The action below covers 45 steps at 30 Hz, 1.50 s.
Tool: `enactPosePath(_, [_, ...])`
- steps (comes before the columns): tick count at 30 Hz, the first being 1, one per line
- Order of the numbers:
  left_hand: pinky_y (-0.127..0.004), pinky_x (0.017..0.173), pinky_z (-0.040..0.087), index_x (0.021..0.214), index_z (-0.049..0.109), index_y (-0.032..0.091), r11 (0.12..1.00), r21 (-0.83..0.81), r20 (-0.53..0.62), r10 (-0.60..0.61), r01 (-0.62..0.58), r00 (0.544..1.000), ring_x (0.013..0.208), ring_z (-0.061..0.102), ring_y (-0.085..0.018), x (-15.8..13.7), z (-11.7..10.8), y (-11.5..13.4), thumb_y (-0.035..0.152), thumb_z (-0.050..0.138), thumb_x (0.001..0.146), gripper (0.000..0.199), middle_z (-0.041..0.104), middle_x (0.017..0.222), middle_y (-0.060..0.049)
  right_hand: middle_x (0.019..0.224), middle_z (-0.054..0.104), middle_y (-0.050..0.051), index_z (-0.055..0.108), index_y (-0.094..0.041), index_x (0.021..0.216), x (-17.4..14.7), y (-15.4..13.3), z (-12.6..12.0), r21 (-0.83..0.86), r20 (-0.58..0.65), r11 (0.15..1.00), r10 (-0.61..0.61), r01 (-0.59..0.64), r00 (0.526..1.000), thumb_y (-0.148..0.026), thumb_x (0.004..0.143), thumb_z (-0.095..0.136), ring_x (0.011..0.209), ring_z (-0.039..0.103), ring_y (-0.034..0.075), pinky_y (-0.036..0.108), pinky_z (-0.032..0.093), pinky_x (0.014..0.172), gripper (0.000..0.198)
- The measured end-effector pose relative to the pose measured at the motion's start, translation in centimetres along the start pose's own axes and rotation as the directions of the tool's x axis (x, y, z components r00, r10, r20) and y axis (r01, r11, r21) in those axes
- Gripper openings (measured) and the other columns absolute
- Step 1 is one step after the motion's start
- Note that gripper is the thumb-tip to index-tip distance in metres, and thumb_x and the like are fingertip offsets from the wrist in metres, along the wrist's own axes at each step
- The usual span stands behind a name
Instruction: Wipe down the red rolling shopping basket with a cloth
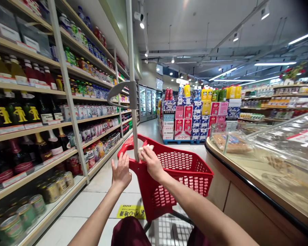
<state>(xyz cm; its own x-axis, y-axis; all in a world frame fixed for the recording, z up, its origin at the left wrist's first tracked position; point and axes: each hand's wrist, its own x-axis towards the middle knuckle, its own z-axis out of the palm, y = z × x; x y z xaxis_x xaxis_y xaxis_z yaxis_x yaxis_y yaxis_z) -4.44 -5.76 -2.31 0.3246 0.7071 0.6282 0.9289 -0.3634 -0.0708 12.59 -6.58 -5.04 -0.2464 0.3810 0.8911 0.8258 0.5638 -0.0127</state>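
Note:
A red plastic shopping cart (179, 160) with a perforated basket stands right in front of me. My left hand (121, 172) rests its outstretched fingertips on the cart's red handle part (125, 145), at the left. In my right hand (152, 162) is a crumpled white cloth or wipe (145, 150), pressed on the red rim close to the pole. A grey metal pole (132, 68) rises from the cart between my hands, with a grey plastic hook-shaped piece (123, 95) on it. My right fingers partly cover the cloth.
Shelves of bottles and cans (92, 102) line the left side. At right stands a display counter (231, 171) with clear covers. Stacked drink cartons (187, 123) are ahead, glass-door coolers (147, 100) farther back. A yellow wet-floor sticker (130, 212) lies on the tiles.

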Motion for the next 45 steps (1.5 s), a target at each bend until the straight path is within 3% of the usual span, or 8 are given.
enactPosePath(10, [-0.047, 0.108, -0.003, 0.130, 0.034, 0.009, 0.971, -0.070, -0.127, 0.218, -0.228, 0.968, 0.131, 0.021, -0.020, -2.6, 2.8, 6.4, 0.013, 0.038, 0.069, 0.061, 0.030, 0.139, -0.011, 0.126, 0.049, 0.012, 0.051, -0.016, 0.120, -13.6, 9.3, -5.9, -0.196, -0.030, 0.847, 0.498, -0.494, 0.867, 0.000, 0.079, 0.030, 0.122, 0.038, 0.021, 0.047, 0.032, 0.101, 0.048])
enactPosePath(17, [-0.049, 0.108, 0.002, 0.127, 0.039, 0.009, 0.947, -0.061, 0.073, 0.318, -0.314, 0.945, 0.130, 0.025, -0.023, -0.5, 4.4, 12.9, 0.013, 0.038, 0.066, 0.061, 0.038, 0.135, -0.011, 0.126, 0.049, 0.005, 0.051, -0.021, 0.121, -12.7, 9.7, -5.4, -0.235, 0.043, 0.878, 0.439, -0.418, 0.898, -0.006, 0.083, 0.035, 0.122, 0.037, 0.016, 0.037, 0.033, 0.103, 0.043])
enactPosePath(24, [-0.051, 0.108, 0.003, 0.126, 0.041, 0.009, 0.960, -0.018, 0.147, 0.280, -0.281, 0.949, 0.129, 0.026, -0.025, 0.0, 4.1, 12.4, 0.015, 0.039, 0.066, 0.061, 0.041, 0.133, -0.011, 0.131, 0.044, 0.010, 0.047, -0.016, 0.125, -17.1, 12.9, -8.8, -0.279, -0.100, 0.729, 0.625, -0.624, 0.774, 0.004, 0.075, 0.027, 0.125, 0.032, 0.019, 0.044, 0.030, 0.103, 0.057])
enactPosePath(31, [-0.053, 0.107, 0.007, 0.126, 0.041, 0.008, 0.969, -0.084, 0.198, 0.244, -0.232, 0.949, 0.129, 0.026, -0.026, -1.2, 2.8, 14.3, 0.020, 0.041, 0.067, 0.060, 0.039, 0.134, -0.013, 0.133, 0.041, 0.005, 0.048, -0.019, 0.123, -16.9, 10.1, -4.5, -0.165, -0.057, 0.881, 0.440, -0.443, 0.896, 0.004, 0.072, 0.028, 0.127, 0.029, 0.015, 0.037, 0.033, 0.103, 0.060])
enactPosePath(35, [-0.049, 0.108, 0.003, 0.126, 0.041, 0.016, 0.940, -0.159, 0.017, 0.308, -0.301, 0.951, 0.127, 0.030, -0.022, -0.8, 0.5, 11.3, 0.019, 0.040, 0.071, 0.055, 0.043, 0.132, -0.008, 0.130, 0.045, 0.005, 0.053, -0.020, 0.118, -17.4, 13.1, -6.2, -0.151, -0.085, 0.830, 0.531, -0.538, 0.843, 0.004, 0.067, 0.027, 0.125, 0.034, 0.016, 0.040, 0.033, 0.102, 0.062])
enactPosePath(38, [-0.050, 0.108, 0.004, 0.131, 0.031, 0.015, 0.989, -0.144, -0.254, 0.006, -0.044, 0.967, 0.130, 0.025, -0.024, 0.4, -1.4, 6.5, 0.024, 0.038, 0.077, 0.056, 0.038, 0.135, -0.010, 0.128, 0.046, 0.010, 0.054, -0.015, 0.116, -15.5, 13.1, -6.5, -0.101, -0.090, 0.751, 0.646, -0.652, 0.758, 0.004, 0.065, 0.028, 0.124, 0.034, 0.020, 0.046, 0.028, 0.104, 0.060])
enactPosePath(41, [-0.054, 0.106, 0.008, 0.125, 0.039, 0.011, 0.988, -0.140, -0.236, -0.089, 0.056, 0.968, 0.127, 0.030, -0.026, 1.3, -2.2, 3.5, 0.032, 0.038, 0.079, 0.051, 0.046, 0.129, -0.015, 0.126, 0.048, 0.011, 0.055, -0.014, 0.115, -10.9, 9.1, -4.8, -0.036, -0.019, 0.777, 0.628, -0.628, 0.778, 0.005, 0.065, 0.030, 0.122, 0.038, 0.021, 0.047, 0.029, 0.103, 0.059])
enactPosePath(45, [-0.050, 0.107, 0.012, 0.111, 0.054, 0.013, 0.986, -0.146, -0.112, 0.071, -0.087, 0.991, 0.121, 0.039, -0.026, 0.1, -1.8, 5.7, 0.032, 0.043, 0.075, 0.042, 0.055, 0.120, -0.012, 0.133, 0.041, 0.007, 0.047, -0.017, 0.124, -4.9, 1.3, -2.4, 0.098, 0.029, 0.862, 0.497, -0.497, 0.867, 0.001, 0.073, 0.034, 0.126, 0.031, 0.018, 0.039, 0.027, 0.105, 0.056])
